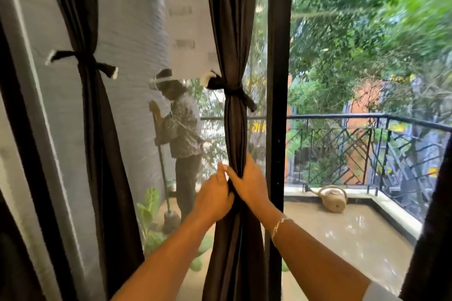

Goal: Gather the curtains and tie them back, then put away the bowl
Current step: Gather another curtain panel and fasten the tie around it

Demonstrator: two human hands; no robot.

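Both curtains look tied. The left hand (215, 199) and right hand (247, 184) grip the middle curtain (234, 129) just below its tie (230, 88). The other curtain (97, 129) hangs knotted to their left. The bowl, out of view, is left to do.

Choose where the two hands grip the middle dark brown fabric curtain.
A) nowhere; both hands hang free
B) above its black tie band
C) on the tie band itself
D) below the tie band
D: the left hand and the right hand both grip the dark brown fabric curtain below its knotted black tie band with white ends.
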